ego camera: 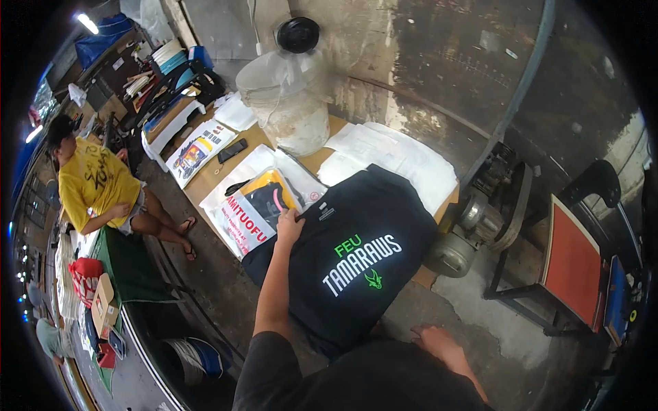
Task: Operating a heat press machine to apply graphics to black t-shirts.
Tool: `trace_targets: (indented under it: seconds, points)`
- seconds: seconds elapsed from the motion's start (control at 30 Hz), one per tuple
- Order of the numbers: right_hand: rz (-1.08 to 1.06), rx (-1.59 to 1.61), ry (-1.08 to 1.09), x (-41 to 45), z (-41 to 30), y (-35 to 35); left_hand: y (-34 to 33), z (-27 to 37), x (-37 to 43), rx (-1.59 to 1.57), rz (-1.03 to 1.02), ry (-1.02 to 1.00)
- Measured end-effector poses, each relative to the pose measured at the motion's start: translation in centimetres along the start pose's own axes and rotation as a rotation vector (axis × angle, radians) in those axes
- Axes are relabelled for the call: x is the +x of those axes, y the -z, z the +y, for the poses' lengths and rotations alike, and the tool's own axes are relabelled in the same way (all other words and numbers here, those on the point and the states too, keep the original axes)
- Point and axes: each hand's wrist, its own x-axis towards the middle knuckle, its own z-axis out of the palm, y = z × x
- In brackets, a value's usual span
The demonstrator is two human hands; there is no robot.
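A black T-shirt (360,257) with green and white lettering and a green animal-head print lies over the table's near edge, its lower part hanging toward me. My left hand (289,226) is at the shirt's left shoulder, its fingers closed on the black cloth. Just beyond that hand is a clear plastic bag (272,195) with yellow, black and pink contents, on a white plastic bag with red print (239,226). My right hand (434,339) is low at the right, beside the shirt's hem and apart from it, its fingers loosely spread and holding nothing visible.
White sheets (390,149) and a cloudy plastic-covered container (288,103) stand behind the shirt. A phone (233,150) and a printed sheet (200,149) lie farther left. An air compressor (462,236) is at the right, near an orange-red board (573,267). A person in yellow (103,180) stands left.
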Motion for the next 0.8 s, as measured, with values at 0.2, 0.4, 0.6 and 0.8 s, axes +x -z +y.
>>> trace_targets:
  seconds: [0.2, 0.4, 0.6, 0.8]
  points:
    - [0.194, -0.037, 0.208, 2.7, -4.2, 5.5, 7.9, 10.5, -7.8, 0.124, -0.235, -0.283]
    - [0.306, -0.235, 0.613, 4.8, -9.2, 8.5, 8.7, 19.1, -21.4, -0.494, -0.763, -0.531]
    - [-0.057, -0.359, 0.628, 7.3, -7.3, 6.7, 10.0, 12.8, -24.0, -0.114, -0.752, -0.419]
    - [-0.051, -0.296, 0.557, 5.5, -9.0, 9.7, 15.6, 12.6, -21.7, -0.328, -0.374, -0.467]
